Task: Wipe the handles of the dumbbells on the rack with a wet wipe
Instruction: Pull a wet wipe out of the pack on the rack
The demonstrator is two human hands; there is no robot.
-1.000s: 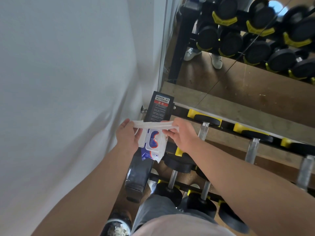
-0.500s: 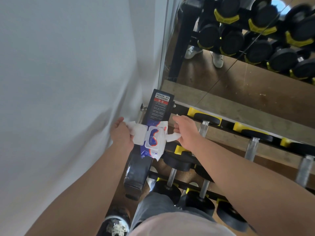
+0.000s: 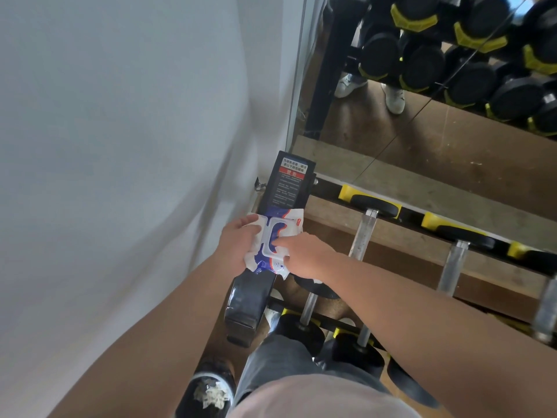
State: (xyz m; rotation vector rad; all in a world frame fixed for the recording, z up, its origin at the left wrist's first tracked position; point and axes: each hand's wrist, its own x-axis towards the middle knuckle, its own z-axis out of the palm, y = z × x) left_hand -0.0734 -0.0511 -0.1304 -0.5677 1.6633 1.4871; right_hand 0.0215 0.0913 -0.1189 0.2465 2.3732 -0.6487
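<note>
The wet wipe point(image 3: 255, 236) is a crumpled white sheet bunched in the left hand point(image 3: 237, 240), held against the left edge of the wipe pack point(image 3: 265, 265). The left grip is closed, thumb over the top and fingers curled round sheet and pack edge together. The pack is white with blue and red print, and its wording is too small to read. It sits against the sloping top of the black end post of the rack point(image 3: 250, 300), just below a warning label point(image 3: 288, 185). The label carries white Chinese characters above a red band, then fine print, none of it legible with certainty.

The right hand point(image 3: 306, 255) lies over the pack's clear flip lid point(image 3: 281, 227), forefinger laid straight on it and pressing. This grip is open and clasps nothing visible. Its remaining fingers are tucked out of sight.

To the right, dumbbells point(image 3: 363, 236) lie crosswise on the rack's tiers, with bare steel handles and black heads seated in yellow cradles point(image 3: 346, 192). Both hands are apart from the handles.

Behind the rack a mirror point(image 3: 422, 131) reflects further dumbbells and a pair of pale shoes point(image 3: 394, 99). A white wall point(image 3: 120, 146) fills the left side. At the bottom edge are a grey trouser leg point(image 3: 280, 354) and a dark shoe point(image 3: 208, 390).
</note>
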